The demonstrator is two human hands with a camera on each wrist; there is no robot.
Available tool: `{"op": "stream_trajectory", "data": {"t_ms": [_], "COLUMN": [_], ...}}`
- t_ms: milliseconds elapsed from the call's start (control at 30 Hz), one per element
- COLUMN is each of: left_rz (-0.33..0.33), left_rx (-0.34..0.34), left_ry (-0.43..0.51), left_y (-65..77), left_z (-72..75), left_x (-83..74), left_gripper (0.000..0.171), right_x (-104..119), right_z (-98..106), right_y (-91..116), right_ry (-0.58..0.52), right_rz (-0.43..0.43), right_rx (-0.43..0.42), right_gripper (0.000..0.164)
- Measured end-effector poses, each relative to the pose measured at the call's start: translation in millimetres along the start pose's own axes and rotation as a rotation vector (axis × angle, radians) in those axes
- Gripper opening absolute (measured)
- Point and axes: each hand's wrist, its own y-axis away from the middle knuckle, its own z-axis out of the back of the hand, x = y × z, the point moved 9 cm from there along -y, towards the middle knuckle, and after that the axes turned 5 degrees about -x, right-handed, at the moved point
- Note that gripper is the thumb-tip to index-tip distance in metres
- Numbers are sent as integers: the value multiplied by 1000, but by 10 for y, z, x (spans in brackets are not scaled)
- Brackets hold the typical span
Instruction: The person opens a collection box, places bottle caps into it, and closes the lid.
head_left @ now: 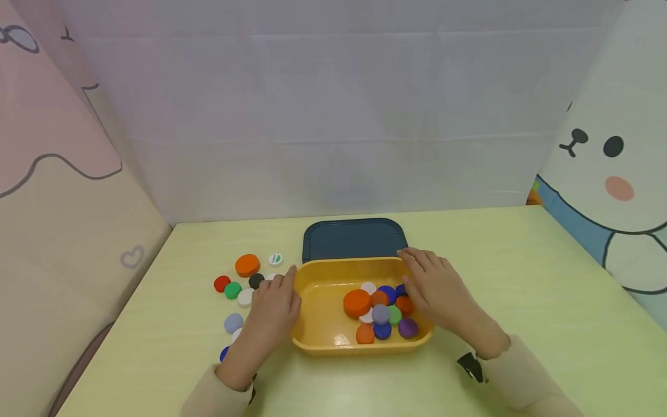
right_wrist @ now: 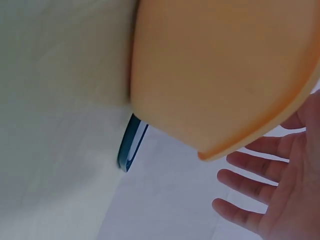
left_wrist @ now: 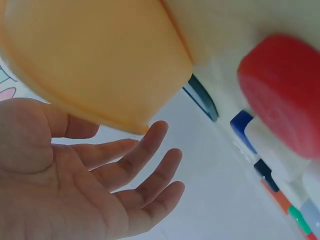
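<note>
A yellow plastic container (head_left: 323,289) holds several round coloured caps, heaped toward its right side, including a large orange cap (head_left: 356,303) and a purple cap (head_left: 407,328). My left hand (head_left: 272,315) rests at the container's left rim, fingers extended and slightly bent in the left wrist view. At the right rim is my right hand (head_left: 442,292), its fingers spread and mostly straight in the right wrist view. Its thumb reaches over the container's edge. In both wrist views the rim hides part of the thumb and index finger.
Loose caps lie on the table left of the container, among them an orange cap (head_left: 247,265), a red cap (head_left: 222,283) and a green cap (head_left: 233,290). A dark blue lid (head_left: 354,238) lies right behind the container. A pale curtain (head_left: 333,116) hangs behind the table.
</note>
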Motion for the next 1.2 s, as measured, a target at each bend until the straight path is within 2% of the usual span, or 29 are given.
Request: {"op": "stream_trajectory", "data": {"t_ms": [200, 433, 600, 800, 1033, 1200], "left_rz": [17, -1, -46, -33, -104, -174], "left_rx": [-2, -61, -102, -95, -79, -50], "left_ry": [-1, -29, -53, -100, -134, -189], "left_y": [3, 29, 33, 93, 197, 292], "left_z": [124, 246, 287, 288, 249, 211], "left_x": [34, 98, 129, 288, 386, 397], "left_gripper": [47, 44, 39, 32, 24, 31], "right_x": [-129, -163, -224, -219, -208, -214], "right_z": [-86, -153, -144, -170, -179, -183], "right_y": [38, 78, 161, 180, 187, 186], "right_ry": [47, 105, 136, 130, 126, 116], "right_rz": [-71, -79, -104, -111, -119, -119], "right_rx": [62, 117, 143, 170, 175, 171], "right_gripper": [46, 45, 46, 49, 50, 50]}}
